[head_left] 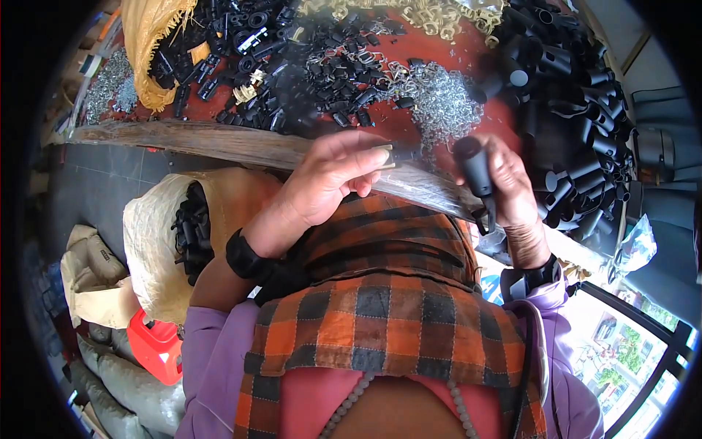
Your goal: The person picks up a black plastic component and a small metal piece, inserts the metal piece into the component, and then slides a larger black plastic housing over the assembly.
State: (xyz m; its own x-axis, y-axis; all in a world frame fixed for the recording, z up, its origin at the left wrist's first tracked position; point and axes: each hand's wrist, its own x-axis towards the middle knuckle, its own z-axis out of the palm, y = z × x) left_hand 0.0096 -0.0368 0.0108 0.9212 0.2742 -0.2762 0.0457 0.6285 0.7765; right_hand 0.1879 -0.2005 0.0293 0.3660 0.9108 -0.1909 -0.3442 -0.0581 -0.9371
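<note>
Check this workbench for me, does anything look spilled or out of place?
Possibly the small silver parts: they lie loose on the red tabletop, running into scattered black pieces leftward, like a spill. The black cylindrical piece in the right hand shows no obvious damage.

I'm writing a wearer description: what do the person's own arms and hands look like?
The left hand and right hand are gloveless. A wide black band circles the left forearm; a black strap circles the right wrist. The left purple sleeve stops short of the band; the right purple sleeve reaches near the strap.
</note>
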